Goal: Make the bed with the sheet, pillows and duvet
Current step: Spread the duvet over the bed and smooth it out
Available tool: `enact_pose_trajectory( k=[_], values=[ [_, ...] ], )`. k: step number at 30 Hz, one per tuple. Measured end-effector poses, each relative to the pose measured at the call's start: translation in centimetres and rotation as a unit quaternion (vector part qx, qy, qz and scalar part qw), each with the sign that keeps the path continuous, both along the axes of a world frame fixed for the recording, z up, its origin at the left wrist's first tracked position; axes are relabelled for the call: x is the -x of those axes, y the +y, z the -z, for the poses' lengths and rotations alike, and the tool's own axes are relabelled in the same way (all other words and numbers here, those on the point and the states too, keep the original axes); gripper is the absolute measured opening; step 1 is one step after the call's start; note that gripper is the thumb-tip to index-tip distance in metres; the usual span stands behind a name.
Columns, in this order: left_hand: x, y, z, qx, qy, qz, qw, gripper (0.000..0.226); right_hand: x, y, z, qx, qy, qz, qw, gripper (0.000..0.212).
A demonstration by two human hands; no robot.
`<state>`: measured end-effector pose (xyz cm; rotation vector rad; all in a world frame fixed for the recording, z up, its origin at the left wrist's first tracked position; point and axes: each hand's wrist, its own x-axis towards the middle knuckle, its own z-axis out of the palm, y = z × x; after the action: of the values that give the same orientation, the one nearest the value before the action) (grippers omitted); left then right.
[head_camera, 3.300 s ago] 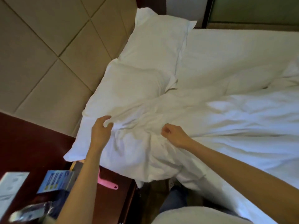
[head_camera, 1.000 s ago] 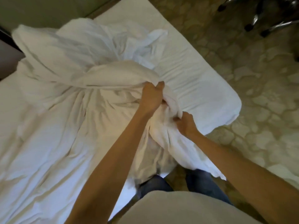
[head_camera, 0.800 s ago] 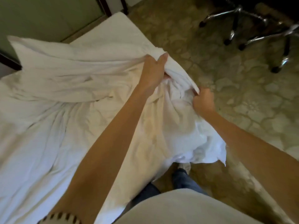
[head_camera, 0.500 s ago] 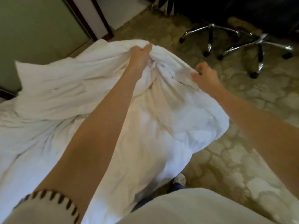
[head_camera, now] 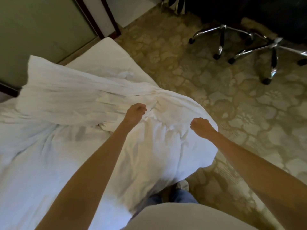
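Curled tight into fists over the white duvet (head_camera: pixel 74 90): left hand (head_camera: pixel 135 112) and right hand (head_camera: pixel 201 126). Cannot tell if holding cloth or nothing. Bunched up on the near corner of the bed (head_camera: pixel 103 52), one side hanging down over the flowery carpet (head_camera: pixel 232 105). Farther off, shiny chair legs (head_camera: pixel 273 63).

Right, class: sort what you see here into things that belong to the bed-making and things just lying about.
Belonging to the job: duvet, gripped by the left hand and the right hand; sheet on the mattress corner.
Just lying about: left chair base; right chair base; patterned carpet.
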<state>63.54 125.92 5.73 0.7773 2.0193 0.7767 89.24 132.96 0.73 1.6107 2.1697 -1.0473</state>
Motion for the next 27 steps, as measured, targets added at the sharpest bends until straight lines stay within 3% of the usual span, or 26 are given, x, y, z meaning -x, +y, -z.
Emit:
enact_pose_trajectory(
  k=[5,9,16,27],
  values=[
    [2.1,-4.9,0.4,-0.037,-0.019,-0.073,0.996,0.021,4.6,-2.1,-1.2,-0.007,0.035,-0.014,0.999,0.034],
    [4.9,-9.7,0.8,-0.039,-0.014,-0.125,0.991,0.024,9.5,-5.0,-1.5,-0.028,0.058,-0.105,0.992,0.038],
    [10.2,-19.5,1.9,-0.022,-0.032,-0.214,0.976,0.02,18.7,-11.0,-2.0,0.047,0.071,-0.128,0.988,0.024],
    [20.6,-36.9,3.5,-0.036,-0.064,-0.38,0.922,0.017,35.1,-22.8,-0.9,0.057,0.073,-0.277,0.956,0.021]
  ],
)
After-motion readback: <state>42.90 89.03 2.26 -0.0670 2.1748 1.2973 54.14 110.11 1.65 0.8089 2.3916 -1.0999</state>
